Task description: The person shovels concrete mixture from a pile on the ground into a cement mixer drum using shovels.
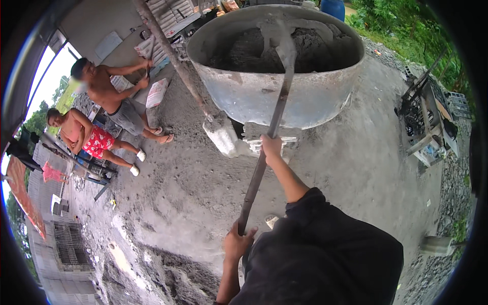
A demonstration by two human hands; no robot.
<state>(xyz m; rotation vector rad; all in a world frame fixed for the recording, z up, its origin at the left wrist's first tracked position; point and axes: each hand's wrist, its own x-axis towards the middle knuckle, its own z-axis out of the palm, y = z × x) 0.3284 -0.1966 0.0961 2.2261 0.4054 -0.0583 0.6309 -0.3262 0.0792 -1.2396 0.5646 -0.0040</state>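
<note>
A long dark handle (269,127) runs from near my body up over the rim of a big round metal mixer drum (284,96). My left hand (238,243) is wrapped round its lower end. Farther up, just short of the drum, my right hand (271,146) grips the same handle. The tool's far end (287,53) is caked grey and lies inside the drum; I cannot make out the shape of its head. Dark grey wet mix (244,48) covers the drum's floor, under a grey-coated bar.
A leaning wooden post (178,63) stands in a pale concrete block (222,134) left of the drum. Two people stand at the left; one holds a stick-like tool (151,56). A sack (157,93) lies near them. A wooden frame stack (432,122) stands at the right.
</note>
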